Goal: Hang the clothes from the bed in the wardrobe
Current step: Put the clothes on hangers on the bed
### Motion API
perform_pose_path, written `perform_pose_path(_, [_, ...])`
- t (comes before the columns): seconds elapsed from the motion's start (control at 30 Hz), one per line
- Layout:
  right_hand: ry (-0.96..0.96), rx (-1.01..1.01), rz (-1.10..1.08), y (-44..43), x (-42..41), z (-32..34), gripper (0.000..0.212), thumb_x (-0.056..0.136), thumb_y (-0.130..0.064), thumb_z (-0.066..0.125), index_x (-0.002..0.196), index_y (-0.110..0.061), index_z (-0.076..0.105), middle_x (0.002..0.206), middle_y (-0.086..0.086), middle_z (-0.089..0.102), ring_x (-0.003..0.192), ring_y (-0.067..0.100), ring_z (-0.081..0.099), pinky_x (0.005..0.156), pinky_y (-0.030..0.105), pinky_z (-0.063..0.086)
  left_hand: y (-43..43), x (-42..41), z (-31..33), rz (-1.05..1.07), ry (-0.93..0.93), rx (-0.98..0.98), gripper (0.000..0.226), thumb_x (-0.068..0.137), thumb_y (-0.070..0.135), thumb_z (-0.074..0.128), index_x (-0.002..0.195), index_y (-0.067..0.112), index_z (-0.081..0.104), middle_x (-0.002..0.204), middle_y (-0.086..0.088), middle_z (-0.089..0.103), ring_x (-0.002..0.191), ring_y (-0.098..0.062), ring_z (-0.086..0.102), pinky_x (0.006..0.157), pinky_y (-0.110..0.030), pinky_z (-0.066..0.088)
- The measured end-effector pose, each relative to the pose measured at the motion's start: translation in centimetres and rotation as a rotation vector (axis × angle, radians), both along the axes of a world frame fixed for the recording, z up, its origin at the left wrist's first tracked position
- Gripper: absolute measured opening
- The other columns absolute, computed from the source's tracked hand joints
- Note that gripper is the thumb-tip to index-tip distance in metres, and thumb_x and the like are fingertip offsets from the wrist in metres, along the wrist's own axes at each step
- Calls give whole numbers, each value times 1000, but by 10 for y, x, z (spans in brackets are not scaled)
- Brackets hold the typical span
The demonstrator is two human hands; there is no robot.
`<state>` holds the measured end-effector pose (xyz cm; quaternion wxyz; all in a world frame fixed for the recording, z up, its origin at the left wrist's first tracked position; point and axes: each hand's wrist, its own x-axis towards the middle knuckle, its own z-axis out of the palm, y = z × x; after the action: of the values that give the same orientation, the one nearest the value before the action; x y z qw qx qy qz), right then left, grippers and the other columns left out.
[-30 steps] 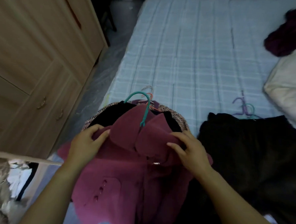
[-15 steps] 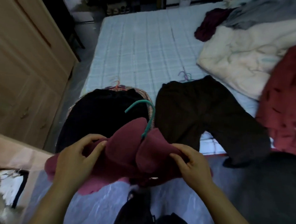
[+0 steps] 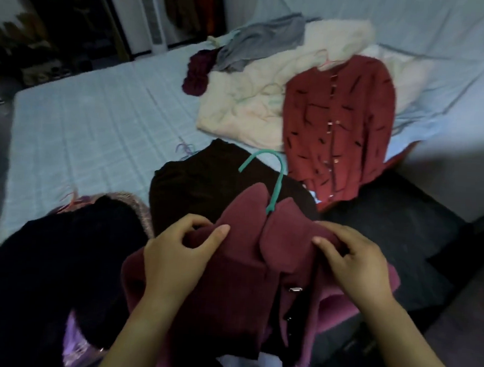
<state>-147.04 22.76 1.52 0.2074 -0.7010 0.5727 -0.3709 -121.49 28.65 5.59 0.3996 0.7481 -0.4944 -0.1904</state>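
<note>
Maroon coat (image 3: 238, 281) on a teal hanger (image 3: 277, 188), held up in front of the person at the near edge of the bed (image 3: 84, 124). Left hand (image 3: 175, 258) pinches the left shoulder fold between thumb and fingers, right hand (image 3: 354, 265) has its fingers curled over the right shoulder. The coat's shoulders run side to side between the hands, both equally near; the hook points up and away toward the dark trousers (image 3: 201, 186). Wardrobe not in shot (it was at the left edge half a second ago): view has swung right, red patterned cardigan (image 3: 339, 126) now fully visible, grip unchanged, so probably a turn left comes next
</note>
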Motion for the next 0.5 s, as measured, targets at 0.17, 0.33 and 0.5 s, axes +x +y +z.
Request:
perform_pose_path(0.17, [35, -114, -148, -30, -56, 5, 37, 80, -46, 56, 109, -27, 67, 91, -4, 67, 84, 17, 63, 82, 44, 47, -53, -59, -3, -122, 27, -64, 40, 66, 75, 54, 81, 38, 61, 83, 29, 62, 77, 4, 59, 84, -45, 48])
perform_pose_path(0.33, [52, -233, -257, -96, -82, 14, 38, 80, -43, 54, 107, -20, 68, 84, 2, 66, 77, 22, 61, 78, 47, 47, -127, -88, -3, -158, 23, -137, 36, 70, 72, 51, 78, 38, 59, 75, 24, 63, 73, 6, 58, 81, -42, 48])
perform_pose_path(0.5, [19, -271, -291, -194, -102, 29, 38, 80, -43, 56, 108, -21, 68, 87, 5, 67, 78, 22, 62, 80, 46, 48, -236, -102, 5, -186, -16, -159, 45, 70, 75, 52, 81, 33, 62, 75, 19, 65, 76, 0, 60, 78, -38, 50])
